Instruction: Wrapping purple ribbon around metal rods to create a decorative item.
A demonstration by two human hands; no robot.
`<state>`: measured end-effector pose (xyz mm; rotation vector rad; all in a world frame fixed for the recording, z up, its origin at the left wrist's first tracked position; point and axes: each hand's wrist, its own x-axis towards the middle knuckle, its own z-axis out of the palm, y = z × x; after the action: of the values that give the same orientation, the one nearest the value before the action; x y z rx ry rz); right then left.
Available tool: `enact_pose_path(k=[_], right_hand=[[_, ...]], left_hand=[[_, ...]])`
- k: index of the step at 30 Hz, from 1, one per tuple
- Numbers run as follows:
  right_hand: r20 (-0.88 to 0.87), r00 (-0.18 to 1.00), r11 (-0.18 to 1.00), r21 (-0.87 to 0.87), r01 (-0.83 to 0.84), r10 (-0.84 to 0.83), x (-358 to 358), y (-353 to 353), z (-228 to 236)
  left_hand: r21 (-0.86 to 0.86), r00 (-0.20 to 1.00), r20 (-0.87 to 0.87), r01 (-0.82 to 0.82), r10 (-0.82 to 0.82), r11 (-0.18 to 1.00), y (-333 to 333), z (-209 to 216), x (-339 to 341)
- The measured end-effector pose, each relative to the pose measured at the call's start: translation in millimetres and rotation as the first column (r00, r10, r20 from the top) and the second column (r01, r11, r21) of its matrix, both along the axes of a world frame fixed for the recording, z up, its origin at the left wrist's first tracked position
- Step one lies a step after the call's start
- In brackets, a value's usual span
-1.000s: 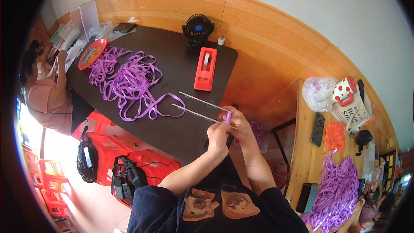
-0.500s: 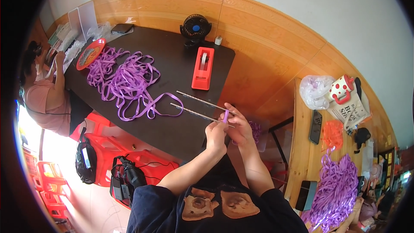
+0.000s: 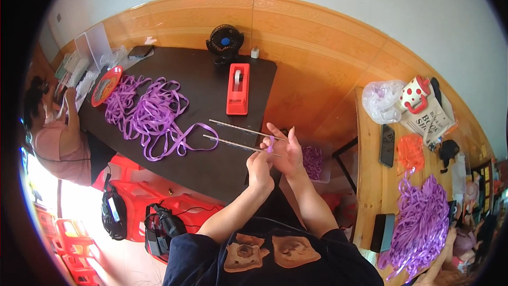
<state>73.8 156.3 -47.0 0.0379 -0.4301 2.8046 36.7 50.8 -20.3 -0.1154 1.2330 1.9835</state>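
Two thin, pale rods run side by side from above the dark table to my hands. A short piece of purple ribbon lies across them near my fingers. My left hand is closed in a pinch at that ribbon, by the nearer rod. Beside the rod ends, my right hand has its palm turned up and its thumb and fingers spread. A loop from the tangled purple ribbon pile reaches under the far ends of the rods. What supports the rods I cannot tell.
On the dark table stand a red tape dispenser, a black fan and a red plate. A bin of purple ribbon sits low beside my right hand. Another ribbon heap covers part of the wooden table. A person sits at left.
My right hand's fingers have spread away from the ribbon they were at. My left hand keeps its pinch by the rods. The whole view has shifted slightly.
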Motion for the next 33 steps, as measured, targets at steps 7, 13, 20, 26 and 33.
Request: enact_pose_path(k=[7, 13, 20, 26, 33], right_hand=[[-0.11, 0.99, 0.993, -0.071, -0.099, 0.091, -4, 6, -7], [-0.058, 0.998, 0.996, 0.093, -0.009, 0.014, -4, 7, -15], [0.008, 0.999, 0.989, 0.142, 0.05, -0.051, 3, 4, -8], [0.087, 0.994, 0.973, 0.225, 0.053, -0.074, 4, 7, -13], [-0.073, 0.994, 0.99, 0.104, 0.09, -0.083, -11, 1, -49]], left_hand=[[-0.079, 0.995, 0.059, -0.071, 0.076, 0.994, 3, 13, 3], [-0.073, 0.999, 0.037, -0.034, 0.036, 0.997, 3, 8, 2], [-0.059, 0.999, 0.029, -0.018, 0.02, 0.998, 2, 9, 2], [-0.056, 0.999, 0.023, -0.036, 0.038, 0.998, 3, 11, 3], [-0.023, 0.998, 0.05, -0.031, 0.032, 0.999, 1, 7, 3]])
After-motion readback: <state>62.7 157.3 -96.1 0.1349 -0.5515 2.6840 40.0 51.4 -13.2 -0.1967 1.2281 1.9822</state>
